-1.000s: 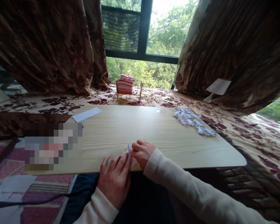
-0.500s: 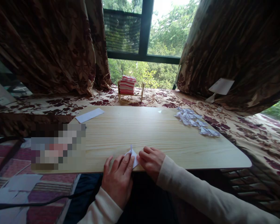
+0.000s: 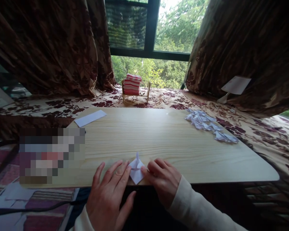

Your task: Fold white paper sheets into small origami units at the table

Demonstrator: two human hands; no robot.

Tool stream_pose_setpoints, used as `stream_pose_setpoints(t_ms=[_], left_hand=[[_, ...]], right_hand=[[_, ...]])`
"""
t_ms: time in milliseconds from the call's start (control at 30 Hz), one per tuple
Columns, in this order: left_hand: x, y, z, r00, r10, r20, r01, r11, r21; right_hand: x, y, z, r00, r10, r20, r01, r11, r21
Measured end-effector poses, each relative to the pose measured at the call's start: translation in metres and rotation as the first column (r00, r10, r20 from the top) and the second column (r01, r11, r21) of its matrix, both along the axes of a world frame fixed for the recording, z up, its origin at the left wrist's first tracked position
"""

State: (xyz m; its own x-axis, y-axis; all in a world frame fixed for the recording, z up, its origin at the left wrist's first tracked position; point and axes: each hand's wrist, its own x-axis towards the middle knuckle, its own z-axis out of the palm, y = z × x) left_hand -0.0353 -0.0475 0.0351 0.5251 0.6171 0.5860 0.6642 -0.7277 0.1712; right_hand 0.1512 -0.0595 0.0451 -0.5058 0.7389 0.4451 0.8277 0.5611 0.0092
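A small piece of white folded paper [image 3: 136, 175] lies near the front edge of the pale wooden table [image 3: 125, 138]. It has a diamond shape, and a narrow flap stands up at its far end. On its left side rests my left hand [image 3: 110, 189], flat with fingers stretched and spread, the fingertips touching the paper's edge. At the opposite corner my right hand [image 3: 164, 179] is closed, its fingers curled and its thumb side pressed to the paper. The underside of that grip is hidden.
Several folded white paper pieces [image 3: 202, 122] sit in a row at the table's right rear. A stack of white paper strips [image 3: 90, 118] lies at the left rear. Striped cloths [image 3: 132, 85] fill a small wooden rack on the sill, left of a white lamp [image 3: 236, 85]. A blurred patch covers the left corner.
My right hand has let go of the upright flap and shifted to the paper's right corner. My left hand has slid left off the paper and spread, uncovering the diamond. The view has shifted slightly.
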Motion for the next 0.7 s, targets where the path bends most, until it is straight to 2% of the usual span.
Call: stream_pose_setpoints(t_ms=[167,267,433,567,700], left_hand=[[0.004,-0.006,0.004,0.997,-0.014,0.069,0.013,1.0,0.022],[0.012,-0.009,0.0,0.997,-0.026,0.078,0.022,0.999,0.048],[0.018,-0.008,-0.009,0.999,0.019,0.027,-0.02,0.999,0.037],[0.02,-0.009,-0.01,0.998,0.06,-0.002,-0.06,0.998,0.008],[0.022,-0.008,-0.012,0.998,0.061,0.0,-0.061,0.998,0.032]], right_hand=[[0.001,0.0,0.002,1.0,-0.011,-0.017,0.012,1.0,0.019],[-0.001,-0.001,0.001,0.999,-0.028,-0.03,0.028,1.0,0.009],[-0.001,0.0,0.001,0.999,-0.029,-0.03,0.029,1.0,0.013],[0.0,-0.002,0.011,0.997,-0.036,-0.067,0.033,0.999,-0.041],[-0.005,-0.002,0.025,0.991,-0.05,-0.121,0.05,0.999,-0.004]])
